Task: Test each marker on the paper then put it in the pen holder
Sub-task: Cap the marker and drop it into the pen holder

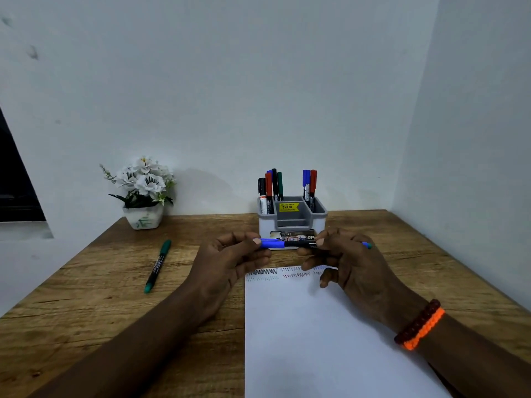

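1. Your left hand [230,259] pinched the blue cap end of the blue marker [287,243], thumb and fingers curled round it.
2. Your right hand [353,262] gripped the marker's dark barrel, its blue tail poking out past your knuckles.
3. The marker lay level between your fingertips, above the paper's [316,340] scribbled top edge.
4. The pen holder [291,222] stood just beyond your fingers, holding several markers.
5. A green marker [158,265] lay on the table [86,297], well left of your left hand.
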{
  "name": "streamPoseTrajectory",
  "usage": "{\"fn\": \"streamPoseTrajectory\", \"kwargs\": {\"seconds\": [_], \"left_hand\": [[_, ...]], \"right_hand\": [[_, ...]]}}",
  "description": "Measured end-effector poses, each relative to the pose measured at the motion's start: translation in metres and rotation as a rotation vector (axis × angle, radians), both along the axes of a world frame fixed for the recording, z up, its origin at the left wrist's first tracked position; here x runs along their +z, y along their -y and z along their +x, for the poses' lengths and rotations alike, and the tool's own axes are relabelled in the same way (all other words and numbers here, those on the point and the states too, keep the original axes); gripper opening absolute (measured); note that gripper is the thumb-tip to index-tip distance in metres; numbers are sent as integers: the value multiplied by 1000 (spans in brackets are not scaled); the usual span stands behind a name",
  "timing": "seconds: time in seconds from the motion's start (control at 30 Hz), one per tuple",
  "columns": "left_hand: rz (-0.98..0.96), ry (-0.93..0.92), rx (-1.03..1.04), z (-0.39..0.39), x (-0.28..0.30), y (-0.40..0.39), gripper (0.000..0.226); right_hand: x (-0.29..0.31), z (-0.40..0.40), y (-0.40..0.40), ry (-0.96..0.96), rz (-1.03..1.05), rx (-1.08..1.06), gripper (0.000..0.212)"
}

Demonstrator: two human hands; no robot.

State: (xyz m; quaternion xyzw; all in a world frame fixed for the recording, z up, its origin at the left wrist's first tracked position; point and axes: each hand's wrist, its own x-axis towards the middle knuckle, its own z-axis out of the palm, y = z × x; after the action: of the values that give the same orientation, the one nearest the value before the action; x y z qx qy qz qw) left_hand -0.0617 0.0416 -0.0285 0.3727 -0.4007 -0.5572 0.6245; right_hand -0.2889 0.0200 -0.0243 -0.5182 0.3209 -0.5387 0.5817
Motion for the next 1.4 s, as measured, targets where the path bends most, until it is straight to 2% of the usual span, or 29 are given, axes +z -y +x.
{"fn": "streamPoseTrajectory", "kwargs": {"seconds": [0.1,0.23,0.4,0.5,0.6,0.83,0.9,0.97,1.07,1.17,1.2,1.3,1.4], "left_hand": [[-10,-15,-16,0,1,-2,23],[-49,-26,-32,-5,1,-4,13],[-97,19,-12,-5,-2,-3,31],[-118,50,5,-5,-4,-2,36],[-145,73,15,-6,-6,-2,36],[-174,137,38,-5,-5,1,26],[-213,250,93,-2,-4,4,21],[-280,455,167,2,-6,6,20],[-328,685,203,1,-9,5,21],[-240,658,212,-2,-11,4,32],[-245,718,227,-1,-13,5,32],[-353,1105,254,5,-19,7,14],[-416,1289,227,5,-24,10,29]], "right_hand": [[2,-1,0,-25,-2,4,6],[0,0,0,-78,-17,17,12],[-5,-1,2,-125,-33,-32,26],[-9,-3,1,-203,-71,-46,18],[-11,-5,1,-249,-77,-46,13],[-7,-5,-2,-327,-88,-24,26],[-5,-3,-4,-441,-130,27,31],[-4,2,-8,-552,-167,95,30],[-4,6,-10,-602,-176,130,26],[-3,1,-9,-596,-140,104,28],[-3,-1,-8,-578,-129,97,27],[2,-6,-2,-501,-130,37,24],[14,-10,7,-471,-162,-54,35]]}}
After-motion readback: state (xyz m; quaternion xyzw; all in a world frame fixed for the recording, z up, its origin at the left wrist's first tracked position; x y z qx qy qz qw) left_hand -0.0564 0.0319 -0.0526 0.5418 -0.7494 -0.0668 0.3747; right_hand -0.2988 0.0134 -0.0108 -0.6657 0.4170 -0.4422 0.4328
